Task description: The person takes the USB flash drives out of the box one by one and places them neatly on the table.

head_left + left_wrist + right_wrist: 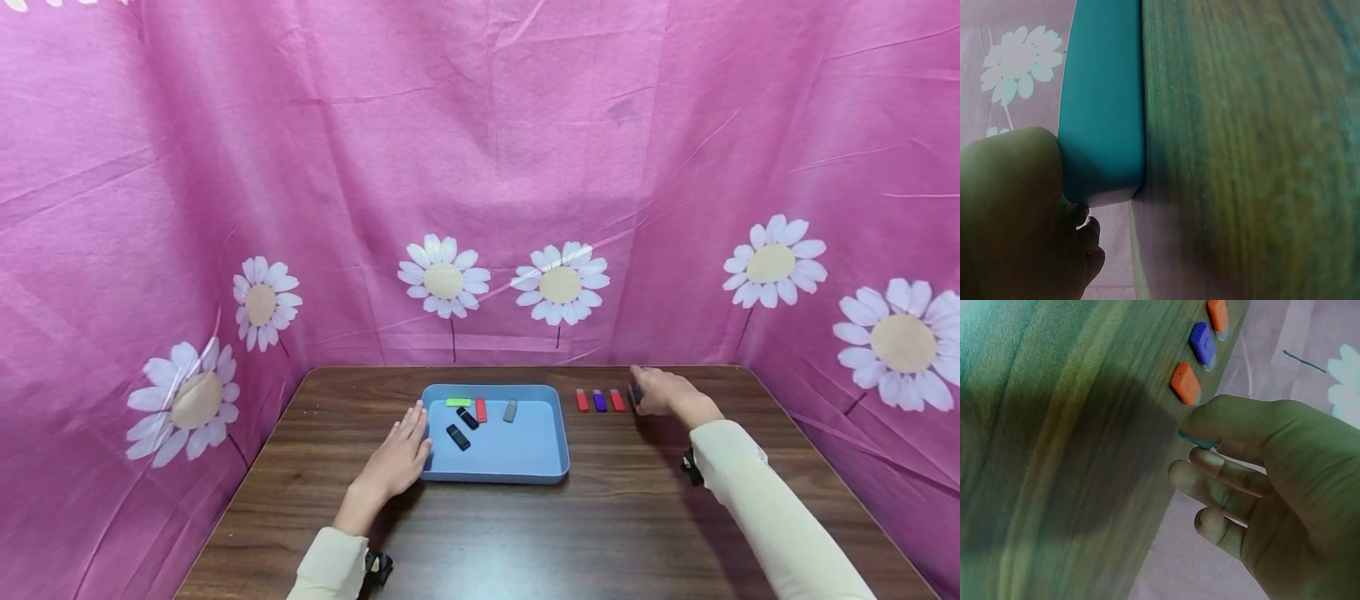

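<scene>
My left hand [400, 454] lies with straight fingers along the left side of a blue tray [495, 477]; the left wrist view shows it against the tray's outer wall [1104, 94]. Inside the tray are a green USB stick [458, 402], a red one [481, 410], a grey one [510, 411] and two black ones [458, 437]. At the back right of the table, my right hand [663, 393] pinches a dark USB stick [1197, 440] between thumb and fingers, close over the wood. Most of that stick is hidden by the hand.
Left of my right hand, a purple USB stick [600, 402] lies between two red ones [582, 401] in a row, near the back edge of the wooden table [525, 533]. A pink curtain [495, 167] with daisies hangs behind and at both sides.
</scene>
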The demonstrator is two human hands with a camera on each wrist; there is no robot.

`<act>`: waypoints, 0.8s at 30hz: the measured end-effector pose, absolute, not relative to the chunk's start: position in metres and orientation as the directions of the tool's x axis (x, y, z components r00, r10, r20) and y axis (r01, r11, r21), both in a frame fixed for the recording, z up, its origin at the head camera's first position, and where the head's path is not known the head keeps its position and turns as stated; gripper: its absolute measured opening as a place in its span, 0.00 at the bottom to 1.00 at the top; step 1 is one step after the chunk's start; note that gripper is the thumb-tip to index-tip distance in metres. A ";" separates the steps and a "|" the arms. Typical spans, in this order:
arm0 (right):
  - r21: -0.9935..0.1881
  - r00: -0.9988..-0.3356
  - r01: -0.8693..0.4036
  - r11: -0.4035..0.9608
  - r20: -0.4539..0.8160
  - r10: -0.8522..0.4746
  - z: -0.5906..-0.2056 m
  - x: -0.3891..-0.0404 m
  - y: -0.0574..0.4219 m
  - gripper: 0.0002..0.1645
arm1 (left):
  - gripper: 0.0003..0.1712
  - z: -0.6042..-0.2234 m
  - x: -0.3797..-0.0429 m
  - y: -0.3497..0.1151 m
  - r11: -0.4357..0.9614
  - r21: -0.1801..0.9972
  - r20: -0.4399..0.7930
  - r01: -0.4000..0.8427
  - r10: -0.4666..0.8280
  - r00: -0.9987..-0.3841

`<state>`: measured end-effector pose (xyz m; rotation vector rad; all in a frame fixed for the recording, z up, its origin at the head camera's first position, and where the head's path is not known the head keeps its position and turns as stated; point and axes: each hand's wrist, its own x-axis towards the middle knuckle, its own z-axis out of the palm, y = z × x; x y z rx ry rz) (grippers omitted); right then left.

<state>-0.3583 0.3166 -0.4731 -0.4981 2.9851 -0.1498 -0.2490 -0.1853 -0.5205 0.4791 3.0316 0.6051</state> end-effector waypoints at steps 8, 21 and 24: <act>-0.144 -0.946 -0.304 0.942 -0.070 -0.317 -0.500 -0.379 0.330 0.40 | 0.35 -0.519 -0.247 -0.184 0.877 0.381 0.052 0.292 0.295 -0.954; -0.129 -0.960 -0.271 0.954 -0.040 -0.278 -0.562 -0.421 0.361 0.36 | 0.35 -0.516 -0.247 -0.185 0.878 0.382 0.034 0.290 0.300 -0.953; -0.142 -0.959 -0.277 0.950 -0.019 -0.282 -0.560 -0.416 0.361 0.36 | 0.35 -0.517 -0.248 -0.185 0.882 0.372 0.030 0.289 0.300 -0.954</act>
